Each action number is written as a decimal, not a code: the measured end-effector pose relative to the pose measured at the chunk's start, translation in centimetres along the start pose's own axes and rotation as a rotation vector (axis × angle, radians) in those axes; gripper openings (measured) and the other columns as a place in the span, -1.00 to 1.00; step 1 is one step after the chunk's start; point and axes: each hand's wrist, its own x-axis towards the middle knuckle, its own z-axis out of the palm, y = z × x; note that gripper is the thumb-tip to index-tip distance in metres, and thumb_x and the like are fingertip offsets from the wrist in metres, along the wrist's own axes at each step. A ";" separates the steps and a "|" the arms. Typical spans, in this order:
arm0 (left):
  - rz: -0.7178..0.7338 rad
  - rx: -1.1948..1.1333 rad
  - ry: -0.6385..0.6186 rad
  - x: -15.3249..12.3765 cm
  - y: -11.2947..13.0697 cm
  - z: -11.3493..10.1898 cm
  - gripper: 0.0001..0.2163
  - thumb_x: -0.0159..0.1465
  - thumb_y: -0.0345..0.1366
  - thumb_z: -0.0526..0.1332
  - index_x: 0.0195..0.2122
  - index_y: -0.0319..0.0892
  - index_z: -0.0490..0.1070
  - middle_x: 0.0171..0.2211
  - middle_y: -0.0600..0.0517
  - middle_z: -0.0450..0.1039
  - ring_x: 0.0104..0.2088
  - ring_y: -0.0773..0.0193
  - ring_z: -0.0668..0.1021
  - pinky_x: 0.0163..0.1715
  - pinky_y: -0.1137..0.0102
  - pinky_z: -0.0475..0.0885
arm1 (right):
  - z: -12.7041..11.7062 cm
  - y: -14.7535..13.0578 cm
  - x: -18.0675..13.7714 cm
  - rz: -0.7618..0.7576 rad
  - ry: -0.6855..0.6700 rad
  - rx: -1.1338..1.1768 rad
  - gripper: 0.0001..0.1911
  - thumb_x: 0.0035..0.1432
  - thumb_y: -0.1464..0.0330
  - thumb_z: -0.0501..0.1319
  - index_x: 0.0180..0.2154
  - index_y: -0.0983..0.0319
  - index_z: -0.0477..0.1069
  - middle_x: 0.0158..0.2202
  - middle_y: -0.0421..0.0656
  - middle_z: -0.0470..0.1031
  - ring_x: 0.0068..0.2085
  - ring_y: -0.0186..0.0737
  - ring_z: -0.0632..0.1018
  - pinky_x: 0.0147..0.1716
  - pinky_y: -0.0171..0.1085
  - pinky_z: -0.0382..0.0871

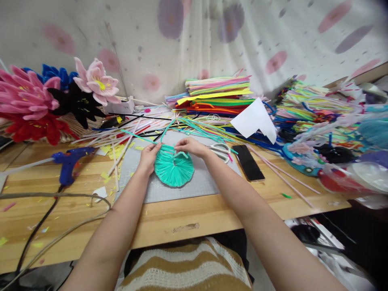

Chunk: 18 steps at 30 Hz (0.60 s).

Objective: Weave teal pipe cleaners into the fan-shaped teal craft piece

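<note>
A round teal piece made of pipe cleaners (174, 171) lies over the grey cutting mat (206, 188), its strands fanning out from the middle. My left hand (149, 157) grips its upper left edge between thumb and fingers. At its upper right, my right hand (191, 146) has fingertips pinched around a teal pipe cleaner (182, 154) whose bent end sticks out over the disc. Loose teal strands run up and away from the piece. White-handled scissors (220, 151) rest just right of my right hand, their blades hidden.
A black phone (248, 163) lies right of the mat. A blue glue gun (69, 161) and its cable are at the left, near fluffy flowers (97, 83). Bundles of coloured pipe cleaners (216, 95) and a white paper piece (254, 119) sit behind. Scraps litter the wooden table (169, 218).
</note>
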 end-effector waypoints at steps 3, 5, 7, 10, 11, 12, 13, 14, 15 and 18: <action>0.016 -0.004 0.012 0.0 0.0 0.0 -0.68 -0.23 -0.16 0.41 -0.53 -0.26 0.44 -0.63 0.08 0.43 -0.62 0.39 0.43 -0.56 0.47 0.34 | 0.2 -0.1 0.0 0.011 0.027 -0.001 -0.62 -0.18 0.14 0.26 -0.47 0.37 0.44 -0.63 -0.25 0.33 -0.58 -0.48 0.26 -0.58 -0.41 0.09; 0.018 -0.002 0.016 0.0 0.0 0.0 -0.69 -0.24 -0.17 0.41 -0.53 -0.26 0.44 -0.64 0.08 0.43 -0.62 0.39 0.43 -0.56 0.47 0.34 | 0.2 -0.1 0.0 0.007 0.045 -0.007 -0.62 -0.19 0.14 0.26 -0.46 0.37 0.44 -0.63 -0.25 0.34 -0.58 -0.48 0.26 -0.58 -0.41 0.09; 0.021 -0.006 0.024 0.1 0.0 0.0 -0.70 -0.24 -0.17 0.41 -0.54 -0.26 0.44 -0.64 0.08 0.42 -0.62 0.39 0.43 -0.56 0.47 0.34 | 0.3 0.0 0.1 -0.001 0.062 -0.011 -0.62 -0.19 0.14 0.26 -0.46 0.37 0.44 -0.62 -0.24 0.36 -0.58 -0.47 0.27 -0.57 -0.41 0.10; 0.025 -0.023 0.044 0.3 0.0 0.0 -0.70 -0.25 -0.19 0.41 -0.54 -0.26 0.45 -0.63 0.07 0.43 -0.61 0.38 0.43 -0.55 0.46 0.35 | 0.4 0.2 0.5 -0.017 0.096 -0.012 -0.65 -0.21 0.16 0.27 -0.48 0.36 0.43 -0.60 -0.23 0.38 -0.55 -0.45 0.30 -0.53 -0.40 0.13; 0.024 -0.031 0.053 0.3 0.0 0.0 -0.70 -0.26 -0.19 0.41 -0.54 -0.26 0.45 -0.63 0.07 0.43 -0.61 0.38 0.43 -0.54 0.46 0.35 | 0.5 0.2 0.7 -0.023 0.113 -0.010 -0.67 -0.22 0.18 0.28 -0.50 0.35 0.42 -0.59 -0.23 0.39 -0.54 -0.44 0.31 -0.51 -0.40 0.15; 0.018 -0.037 0.062 0.3 0.1 0.0 -0.70 -0.26 -0.20 0.41 -0.55 -0.27 0.44 -0.63 0.07 0.43 -0.61 0.38 0.43 -0.54 0.45 0.34 | 0.6 0.2 0.8 -0.029 0.134 -0.008 -0.69 -0.23 0.20 0.29 -0.52 0.34 0.40 -0.59 -0.23 0.38 -0.53 -0.44 0.32 -0.50 -0.39 0.15; 0.008 -0.042 0.073 0.4 0.1 0.0 -0.71 -0.26 -0.21 0.41 -0.55 -0.27 0.44 -0.63 0.07 0.43 -0.61 0.38 0.43 -0.54 0.45 0.34 | 0.8 0.2 1.0 -0.033 0.155 -0.005 -0.71 -0.24 0.23 0.29 -0.54 0.33 0.38 -0.58 -0.24 0.38 -0.53 -0.44 0.33 -0.50 -0.39 0.16; -0.004 -0.045 0.084 0.4 0.2 0.0 -0.72 -0.26 -0.22 0.41 -0.56 -0.27 0.43 -0.63 0.07 0.43 -0.61 0.38 0.42 -0.54 0.45 0.34 | 1.0 0.2 1.1 -0.035 0.174 -0.001 -0.73 -0.24 0.25 0.30 -0.55 0.33 0.36 -0.59 -0.25 0.36 -0.53 -0.44 0.32 -0.50 -0.39 0.16; -0.016 -0.043 0.093 0.4 0.2 0.0 -0.72 -0.25 -0.22 0.40 -0.57 -0.27 0.43 -0.64 0.07 0.42 -0.62 0.38 0.42 -0.54 0.44 0.34 | 1.1 0.1 1.1 -0.035 0.189 0.003 -0.75 -0.24 0.26 0.29 -0.57 0.32 0.34 -0.60 -0.26 0.34 -0.53 -0.44 0.31 -0.51 -0.40 0.15; -0.035 -0.025 0.107 0.4 0.3 0.0 -0.75 -0.23 -0.24 0.39 -0.57 -0.27 0.41 -0.65 0.08 0.40 -0.63 0.38 0.41 -0.53 0.43 0.32 | 1.6 0.0 1.1 -0.027 0.207 0.008 -0.75 -0.23 0.27 0.28 -0.60 0.30 0.28 -0.64 -0.30 0.27 -0.55 -0.45 0.27 -0.54 -0.41 0.12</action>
